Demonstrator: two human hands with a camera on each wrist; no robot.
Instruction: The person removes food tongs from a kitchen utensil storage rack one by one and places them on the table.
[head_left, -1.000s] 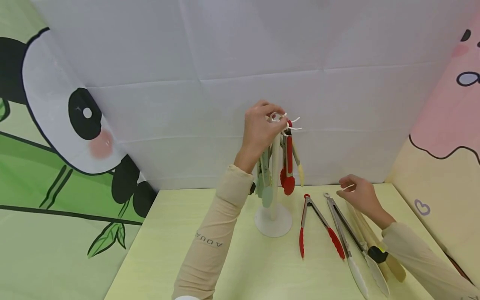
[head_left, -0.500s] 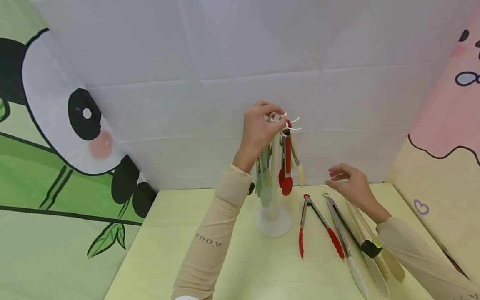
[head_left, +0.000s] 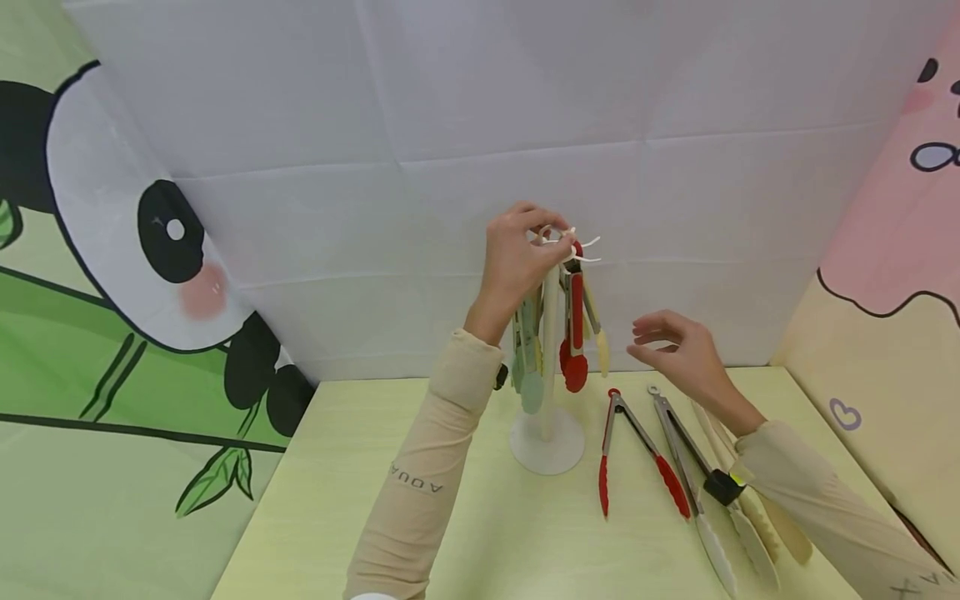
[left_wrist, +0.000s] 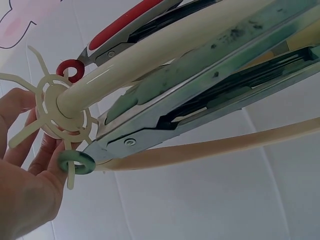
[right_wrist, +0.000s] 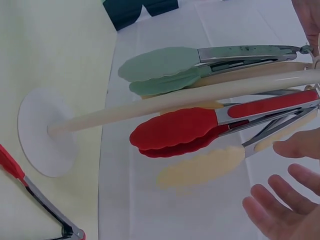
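Observation:
A cream utensil stand (head_left: 551,358) stands upright with tongs hanging from its hooks. My left hand (head_left: 517,258) grips the hook wheel (left_wrist: 52,97) at its top. Green tongs (right_wrist: 160,64) hang by a ring on the stand's left side; red tongs (right_wrist: 175,130) and yellow-tipped tongs (right_wrist: 205,167) hang on its right. Two bare white hooks point right in the head view. My right hand (head_left: 686,358) is raised to the right of the hanging tongs, fingers spread and loosely bent, holding nothing. In the right wrist view its thumb overlaps the yellow-tipped tongs' handle.
Red-tipped tongs (head_left: 671,483) lie spread on the pale table (head_left: 300,517), right of the stand's round base (head_left: 547,454). Longer white-tipped tongs (head_left: 712,554) and yellowish tongs (head_left: 787,533) lie farther right, partly under the right forearm. A white backdrop (head_left: 375,250) rises behind.
My right hand has moved left and upward from above the tongs on the table toward the stand. My left hand has stayed at the stand's top.

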